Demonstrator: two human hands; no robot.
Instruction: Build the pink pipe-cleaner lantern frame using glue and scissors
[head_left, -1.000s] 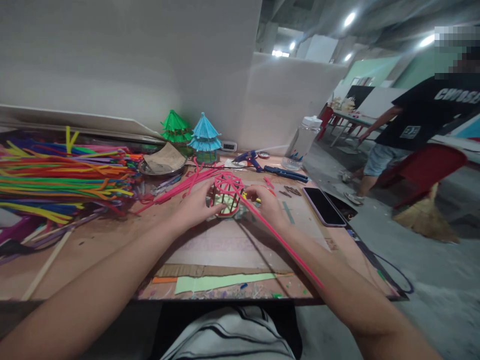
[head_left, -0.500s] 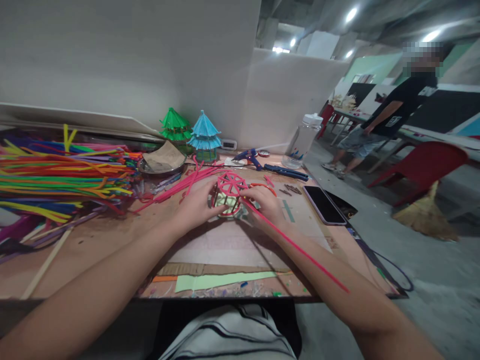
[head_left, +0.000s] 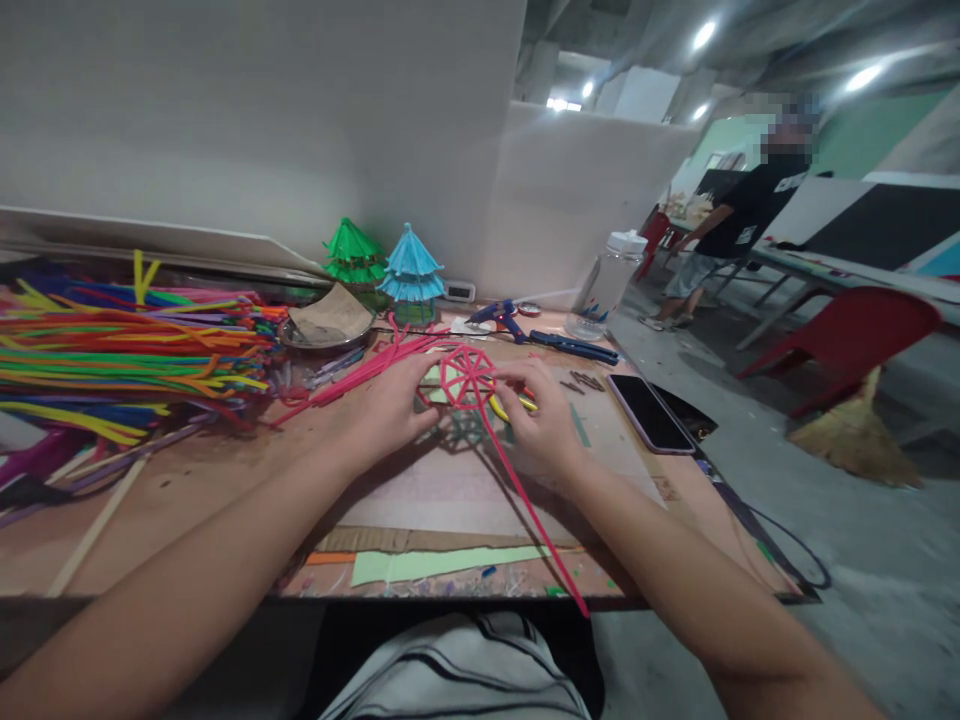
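Note:
Between my two hands is a small structure with a pink spoked wheel (head_left: 468, 378) on top and a pale green part (head_left: 435, 385) beside it. My left hand (head_left: 397, 405) grips its left side, thumb and fingers curled in. At the wheel's right edge, the fingers of my right hand (head_left: 536, 405) are pinched on it. A long pink pipe cleaner (head_left: 525, 500) trails from the wheel toward the table's front edge. Yellow-handled pliers or scissors (head_left: 516, 405) lie partly hidden behind my right hand.
Coloured pipe cleaners (head_left: 127, 350) fill the left. Green (head_left: 349, 250) and blue (head_left: 410, 265) paper towers, a glue gun (head_left: 504, 318), a bottle (head_left: 606, 285) and a phone (head_left: 651, 412) surround the work. Beyond, a person (head_left: 750, 215) stands near a red chair (head_left: 855, 335).
The wheel has tilted to face the camera more, and its long pink tail has swung left. My right hand has shifted slightly. The person in the background has moved left.

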